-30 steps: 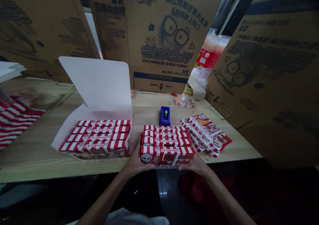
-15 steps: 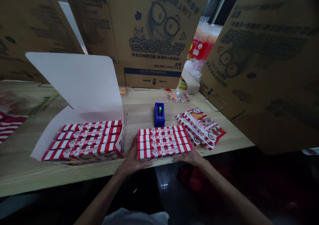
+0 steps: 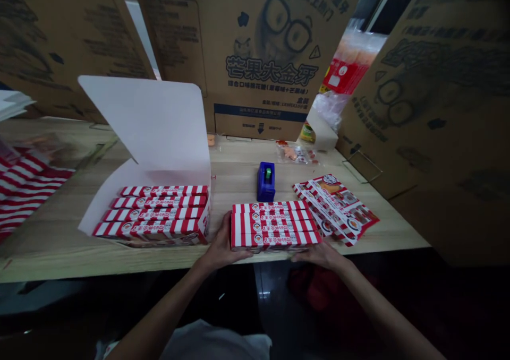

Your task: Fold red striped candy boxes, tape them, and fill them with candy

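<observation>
Between my hands, at the table's front edge, is a row of several red-and-white striped boxes [image 3: 274,224], pressed side by side. My left hand [image 3: 223,248] grips the left end of the row, its thumb along the near side. The right end is held by my right hand [image 3: 319,255], whose fingers are partly hidden behind the boxes. To the left stands a white display carton [image 3: 167,118] with its lid raised. Several matching striped boxes [image 3: 153,214] lie in a row inside it.
Just behind the held row stands a blue tape dispenser [image 3: 265,182]. Flat printed packages [image 3: 337,206] lie to the right. Big brown cardboard boxes [image 3: 255,84] line the back, with a small clear packet [image 3: 295,152] before them. Striped cartons [image 3: 32,185] sit at far left.
The whole view has shifted, so the table's things appear further right. Both hands keep hold of the row of boxes. More striped cartons and a white stack show at far left.
</observation>
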The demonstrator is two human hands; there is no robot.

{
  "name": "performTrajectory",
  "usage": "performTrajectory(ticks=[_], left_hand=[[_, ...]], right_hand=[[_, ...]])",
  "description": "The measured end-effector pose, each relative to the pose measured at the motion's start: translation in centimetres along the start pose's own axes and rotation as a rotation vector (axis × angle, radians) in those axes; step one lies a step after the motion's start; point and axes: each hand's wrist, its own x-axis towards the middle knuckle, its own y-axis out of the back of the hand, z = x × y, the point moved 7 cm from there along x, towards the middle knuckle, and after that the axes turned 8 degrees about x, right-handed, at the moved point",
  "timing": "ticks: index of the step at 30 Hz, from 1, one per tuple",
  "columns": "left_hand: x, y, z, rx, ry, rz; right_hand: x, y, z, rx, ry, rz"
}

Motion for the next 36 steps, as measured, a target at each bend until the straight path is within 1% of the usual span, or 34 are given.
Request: performTrajectory(ticks=[2,3,5,7,9,12,14,15,17,20,22,24,25,26,28,30,31,33,36], left_hand=[[-0.1,0.1,-0.3,0.029,-0.001,0.015],[-0.1,0.1,-0.5,0.042,-0.005,0.024],[-0.2,0.1,-0.8,0.047,-0.010,0.034],[-0.2,0.1,-1.1,0.025,-0.005,0.038],[-0.3,0.0,-1.2,0.004,0.008,0.036],[-0.3,-0.3,-1.1,0.004,0.016,0.018],[-0.2,-0.4,-0.9,0.023,-0.001,0.008],[-0.2,-0.3,-0.7,0.038,-0.019,0.010],[0.0,-0.2,-0.3,0.067,-0.057,0.011],[0.1,-0.1,0.0,0.064,-0.070,0.006],[0.0,0.0,-0.1,0.049,-0.050,0.009],[-0.1,0.1,-0.4,0.044,-0.029,0.018],[-0.2,0.1,-0.6,0.043,-0.019,0.022],[-0.2,0.1,-0.7,0.044,-0.014,0.025],[-0.2,0.0,-0.9,0.053,-0.016,0.024],[-0.2,-0.1,-1.0,0.064,-0.025,0.023],[-0.1,-0.1,-1.0,0.068,-0.027,0.023],[0.1,-0.1,-0.8,0.076,-0.027,0.026],[0.2,0.0,-0.1,0.079,-0.045,0.043]], right_hand=[[-0.6,1.7,-2.1,-0.145,0.065,-0.027],[-0.8,2.7,-3.0,-0.144,0.082,-0.033],[-1.1,4.2,-4.8,-0.032,0.139,-0.014],[-0.8,4.7,-5.5,0.131,0.175,0.047],[-0.1,3.6,-4.5,0.269,0.112,0.107],[0.7,0.1,-2.1,0.388,-0.046,0.146],[0.8,-1.7,-1.2,0.427,-0.066,0.172],[0.7,-2.1,-1.0,0.437,-0.062,0.188],[0.7,-2.1,-0.7,0.453,-0.071,0.214],[0.9,-0.4,-1.2,0.434,-0.111,0.211],[1.2,1.3,-3.3,0.323,-0.048,0.189],[1.5,2.4,-6.8,0.077,0.082,0.135],[1.7,2.2,-8.6,-0.084,0.140,0.085],[1.9,1.6,-10.1,-0.249,0.178,0.014],[2.4,-0.7,-12.1,-0.528,0.232,-0.163],[2.8,-3.4,-12.8,-0.715,0.284,-0.328],[3.0,-4.5,-12.9,-0.787,0.302,-0.386],[3.4,-6.1,-12.7,-0.907,0.322,-0.437],[3.3,-6.9,-13.1,-1.017,0.388,-0.419]])
